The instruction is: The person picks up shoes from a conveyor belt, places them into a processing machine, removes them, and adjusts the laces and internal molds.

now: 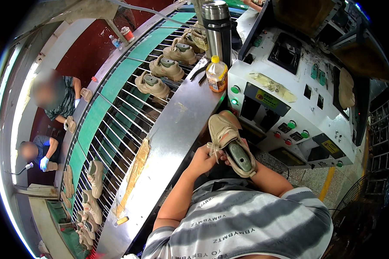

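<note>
Gripping beige shoe [225, 137] on its green last: left hand [202, 159] closed at the laces, right hand [247, 146] mostly hidden beneath, w/ steel desk [177, 125] alongside.

Setting: factory floor, viewed from above.

- Conveyor rack [116, 116]: long, curved by the lens, metal rods over a green belt, running from lower left to top centre.
- Worktop [173, 129]: stainless steel strip beside the rack, with a patch of brown tape [136, 166] near its middle.
- Machine cabinet [289, 99]: white, at right, with green and red buttons, dark openings and yellow labels.
- Floor: dark red [90, 47] beyond the rack; grey speckled with a yellow line [326, 183] at right.
- Wire fan guard [354, 203] at lower right (partly in shadow).
- Light: bright daylight strip [17, 112] along the far left edge.
</note>
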The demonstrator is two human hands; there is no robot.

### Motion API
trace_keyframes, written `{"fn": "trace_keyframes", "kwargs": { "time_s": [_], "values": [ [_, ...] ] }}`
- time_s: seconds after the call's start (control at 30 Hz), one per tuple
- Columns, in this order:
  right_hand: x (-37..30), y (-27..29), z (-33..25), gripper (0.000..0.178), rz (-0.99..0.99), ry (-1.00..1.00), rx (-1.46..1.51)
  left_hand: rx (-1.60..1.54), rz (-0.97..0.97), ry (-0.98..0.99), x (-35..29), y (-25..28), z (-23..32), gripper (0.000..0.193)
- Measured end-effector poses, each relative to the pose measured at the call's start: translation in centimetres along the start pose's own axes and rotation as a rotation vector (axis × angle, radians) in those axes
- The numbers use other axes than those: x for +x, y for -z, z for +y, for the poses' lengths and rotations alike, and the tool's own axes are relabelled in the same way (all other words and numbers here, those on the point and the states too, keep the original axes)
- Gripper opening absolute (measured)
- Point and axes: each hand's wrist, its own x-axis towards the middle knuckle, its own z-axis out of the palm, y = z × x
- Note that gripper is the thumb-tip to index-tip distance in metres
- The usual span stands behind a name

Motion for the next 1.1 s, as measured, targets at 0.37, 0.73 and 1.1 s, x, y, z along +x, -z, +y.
{"fn": "trace_keyframes", "kwargs": {
  "time_s": [0.37,0.73,1.1],
  "values": [
    [0.2,-4.9,0.6,0.061,0.178,-0.16,0.189,-0.609,-0.092,0.364,0.8,3.6,0.9,0.036],
    [0.1,-4.9,0.9,0.058,0.102,-0.212,0.344,-0.223,-0.055,-0.013,-3.3,5.1,1.1,0.032],
    [0.4,-5.2,0.9,0.06,0.171,-0.147,0.191,-0.622,-0.002,0.18,-2.0,3.4,-0.5,0.016]
  ]
}}
